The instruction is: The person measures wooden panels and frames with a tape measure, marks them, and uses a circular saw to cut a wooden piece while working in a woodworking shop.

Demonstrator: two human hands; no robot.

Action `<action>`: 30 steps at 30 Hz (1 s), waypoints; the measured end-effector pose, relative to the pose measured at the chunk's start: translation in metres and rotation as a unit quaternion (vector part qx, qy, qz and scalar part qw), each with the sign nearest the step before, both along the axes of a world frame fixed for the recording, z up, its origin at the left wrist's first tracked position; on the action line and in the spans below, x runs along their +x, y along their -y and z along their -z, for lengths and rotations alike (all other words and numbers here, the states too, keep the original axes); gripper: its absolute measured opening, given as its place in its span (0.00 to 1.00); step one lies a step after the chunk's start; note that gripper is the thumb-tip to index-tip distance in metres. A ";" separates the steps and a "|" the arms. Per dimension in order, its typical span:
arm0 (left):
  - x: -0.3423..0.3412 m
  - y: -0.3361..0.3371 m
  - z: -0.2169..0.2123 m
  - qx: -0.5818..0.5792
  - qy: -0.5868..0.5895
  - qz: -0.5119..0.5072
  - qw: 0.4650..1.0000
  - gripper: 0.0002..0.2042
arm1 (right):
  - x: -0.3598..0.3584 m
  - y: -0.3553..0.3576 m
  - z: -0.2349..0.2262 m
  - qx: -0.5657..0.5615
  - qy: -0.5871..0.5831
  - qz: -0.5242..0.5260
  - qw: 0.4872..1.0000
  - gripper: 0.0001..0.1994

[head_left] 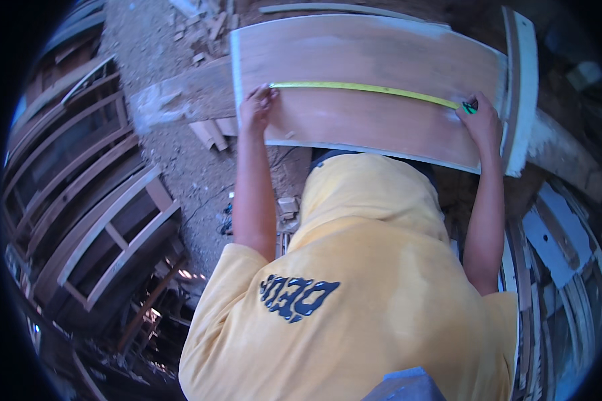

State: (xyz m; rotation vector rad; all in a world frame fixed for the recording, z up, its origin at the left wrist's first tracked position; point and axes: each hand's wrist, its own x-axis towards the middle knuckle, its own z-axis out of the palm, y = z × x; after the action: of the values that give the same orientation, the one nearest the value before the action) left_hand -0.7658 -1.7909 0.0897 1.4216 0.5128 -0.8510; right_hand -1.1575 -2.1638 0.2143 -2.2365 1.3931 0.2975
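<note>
A yellow tape measure is drawn out across a large reddish-brown wooden panel with pale edges. Its free end is pinched by the fingers of my left hand, a little in from the panel's left edge. Over the panel's right part, my right hand is closed around the green and black tape case, which is partly hidden by the fingers. Between the two hands the blade runs nearly straight, sloping slightly down to the right. Whether it touches the wood along its length, I cannot tell.
A pale board stands along the panel's right edge. Wooden frames are stacked on the left. Small offcuts lie on the dirt floor. At the lower right are stacked boards and a whitish piece with a hole.
</note>
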 end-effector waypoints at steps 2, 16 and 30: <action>0.007 -0.001 -0.001 0.003 -0.019 0.008 1.000 0.13 | -0.023 0.026 -0.001 -0.048 -0.063 0.002 0.997 0.16; 0.018 0.004 -0.007 0.042 -0.067 0.054 0.995 0.12 | -0.051 0.064 -0.003 -0.025 -0.166 0.056 0.984 0.21; 0.015 0.003 -0.009 0.059 -0.036 0.085 0.994 0.12 | -0.056 0.062 0.009 -0.014 -0.170 0.087 0.982 0.22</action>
State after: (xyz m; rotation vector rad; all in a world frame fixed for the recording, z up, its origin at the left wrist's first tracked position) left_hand -0.7506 -1.7943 0.0985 1.5640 0.5090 -1.0255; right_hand -1.2134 -2.2256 0.2052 -2.1367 1.7660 0.6243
